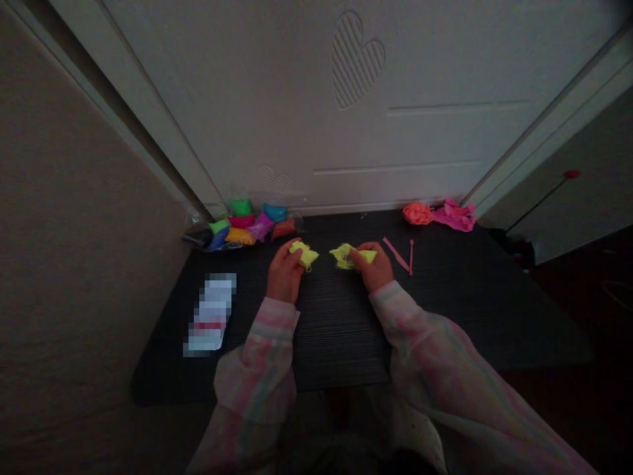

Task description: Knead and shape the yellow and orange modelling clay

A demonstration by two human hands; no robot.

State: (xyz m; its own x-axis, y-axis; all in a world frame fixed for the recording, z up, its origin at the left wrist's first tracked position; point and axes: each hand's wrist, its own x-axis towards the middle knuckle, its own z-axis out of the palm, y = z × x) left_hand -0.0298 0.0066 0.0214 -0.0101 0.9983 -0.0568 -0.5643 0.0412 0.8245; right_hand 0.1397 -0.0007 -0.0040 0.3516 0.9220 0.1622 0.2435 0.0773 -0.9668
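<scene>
My left hand [284, 272] is closed on a lump of yellow modelling clay [305, 254], its edge ragged with a small strand hanging down. A second piece of yellow clay [341, 254], torn and stringy, is pinched in my right hand [376, 267], with some of it showing past the thumb. A gap separates the two pieces above the dark table [336, 330]. Two thin pink modelling tools [397, 256] lie just right of my right hand, touching or nearly touching at their near ends.
Colourful clay packets [241, 227] in clear plastic lie at the back left. A phone [211, 313] with a blurred screen rests at the left. Orange clay [418, 213] and crumpled pink clay [455, 216] sit at the back right. A white door [277, 99] stands behind the table.
</scene>
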